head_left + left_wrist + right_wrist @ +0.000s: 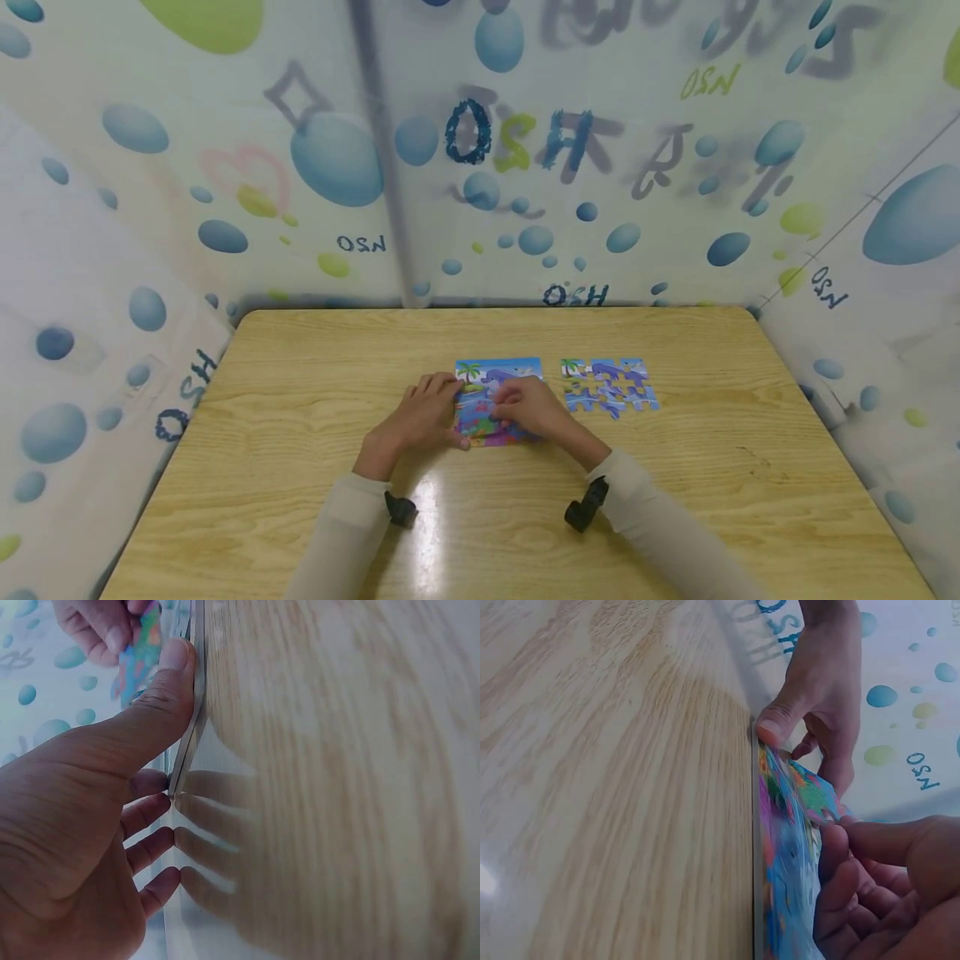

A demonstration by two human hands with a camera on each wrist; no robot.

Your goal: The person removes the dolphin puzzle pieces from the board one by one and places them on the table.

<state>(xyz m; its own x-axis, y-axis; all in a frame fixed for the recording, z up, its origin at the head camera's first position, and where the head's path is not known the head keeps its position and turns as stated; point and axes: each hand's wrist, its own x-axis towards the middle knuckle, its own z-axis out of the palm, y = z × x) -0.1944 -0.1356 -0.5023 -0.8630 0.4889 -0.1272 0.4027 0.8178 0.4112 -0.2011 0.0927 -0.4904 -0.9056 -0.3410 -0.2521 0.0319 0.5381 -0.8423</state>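
Observation:
A picture puzzle board (517, 365) with a palm tree and a dolphin lies flat on the wooden table. My left hand (420, 414) rests at its left side, fingertips on the table and the thumb along the near corner. Over the board, my right hand (534, 408) pinches a colourful puzzle piece (814, 796) between thumb and forefinger. That piece is tilted up from the board in the right wrist view; the left wrist view shows it beyond my left thumb. How many pieces the pinched part holds, I cannot tell.
Right of the board lie several puzzle pieces (609, 390), set close together in rows with gaps. The wooden table (300, 375) ends at the back against a printed wall (480, 250), and similar walls stand at both sides.

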